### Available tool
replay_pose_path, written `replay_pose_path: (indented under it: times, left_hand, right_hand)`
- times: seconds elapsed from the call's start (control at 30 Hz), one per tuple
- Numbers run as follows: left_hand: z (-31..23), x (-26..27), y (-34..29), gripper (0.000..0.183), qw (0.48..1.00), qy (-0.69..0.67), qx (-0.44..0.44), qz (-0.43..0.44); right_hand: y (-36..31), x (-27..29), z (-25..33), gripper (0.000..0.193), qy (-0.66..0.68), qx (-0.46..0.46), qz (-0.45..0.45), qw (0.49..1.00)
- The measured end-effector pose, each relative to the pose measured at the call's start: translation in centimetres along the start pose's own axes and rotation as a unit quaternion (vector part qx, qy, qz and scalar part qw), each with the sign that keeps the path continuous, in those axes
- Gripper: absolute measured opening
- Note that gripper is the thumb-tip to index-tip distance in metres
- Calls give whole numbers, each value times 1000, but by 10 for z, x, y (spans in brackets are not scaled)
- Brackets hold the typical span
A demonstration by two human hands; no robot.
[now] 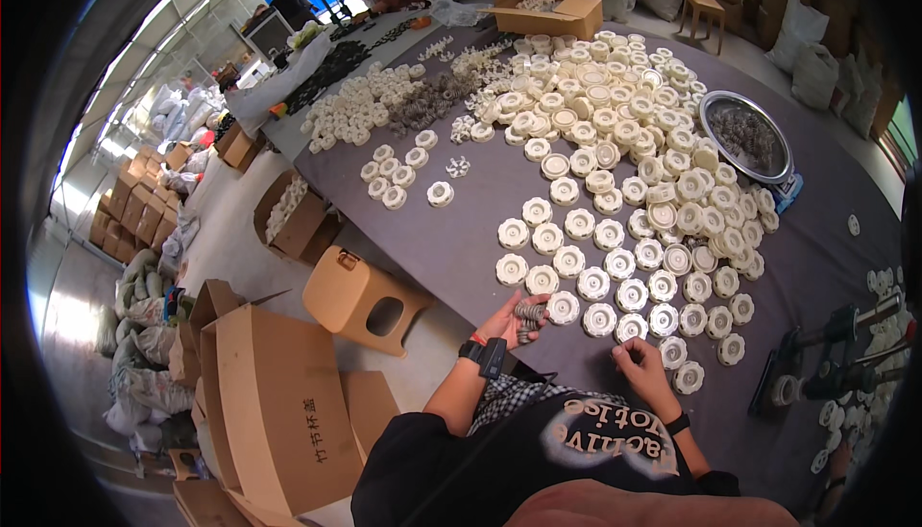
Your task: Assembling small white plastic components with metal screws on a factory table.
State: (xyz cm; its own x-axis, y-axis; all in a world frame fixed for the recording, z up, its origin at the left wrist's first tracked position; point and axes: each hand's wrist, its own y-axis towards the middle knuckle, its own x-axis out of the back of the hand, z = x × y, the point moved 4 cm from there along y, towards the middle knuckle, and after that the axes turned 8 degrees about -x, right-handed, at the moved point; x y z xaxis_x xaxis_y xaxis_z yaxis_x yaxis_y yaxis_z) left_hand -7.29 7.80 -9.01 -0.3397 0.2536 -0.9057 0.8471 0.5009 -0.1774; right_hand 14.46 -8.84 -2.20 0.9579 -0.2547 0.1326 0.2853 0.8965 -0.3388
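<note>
Nearest is the black shirt (pixel 437 455); beyond it the left hand (pixel 501 322), palm up, holds a bunch of grey springs (pixel 530 313) by its fingers. They should be light, springy and apt to tangle (metal, I would judge), so pinch one by its outer sides. The white caps (pixel 600 319) on the worktop (pixel 442 253) look light and stiff; take the scalloped rim. The right hand (pixel 641 367) curls just beside them; whether it grips anything, I cannot tell.

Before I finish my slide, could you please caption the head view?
Left hand holding grey ridged pieces, right hand near white scalloped caps on a dark table.
</note>
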Motion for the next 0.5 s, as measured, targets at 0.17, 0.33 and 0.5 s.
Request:
replay_pose_path:
  times: [0.17, 0.33, 0.5]
  left_hand:
    - [0, 3, 0, 62, 1000, 2, -1, -6]
    - [0, 3, 0, 61, 1000, 9, 2, -7]
    - [1, 4, 0, 62, 1000, 5, 1, -1]
  right_hand:
    - [1, -1, -3, 23, 9, 6, -1, 1000]
    - [-1, -1, 2, 23, 6, 4, -2, 1000]
    - [0, -1, 0, 23, 3, 5, 0, 1000]
